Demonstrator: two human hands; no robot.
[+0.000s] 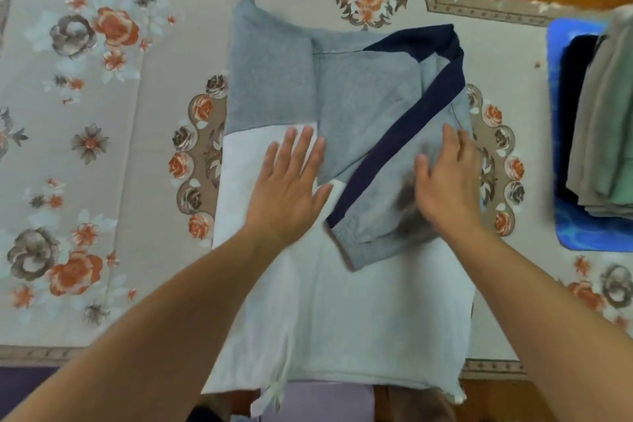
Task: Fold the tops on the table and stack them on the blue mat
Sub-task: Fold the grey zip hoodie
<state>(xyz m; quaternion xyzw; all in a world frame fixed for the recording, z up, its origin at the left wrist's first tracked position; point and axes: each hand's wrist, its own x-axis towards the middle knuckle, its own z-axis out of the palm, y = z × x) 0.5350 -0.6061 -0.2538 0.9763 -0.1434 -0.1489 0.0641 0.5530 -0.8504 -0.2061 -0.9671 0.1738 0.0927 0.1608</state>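
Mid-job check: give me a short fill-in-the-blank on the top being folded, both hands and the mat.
1. The left hand lies with straight fingers on the grey and white top, so it is ____.
2. The stripe along the folded-in sleeve is dark ____.
3. The stack of folded tops sits on the ____ mat.
4. The mat lies on the same side as the ____ hand.

Missing words: open; blue; blue; right
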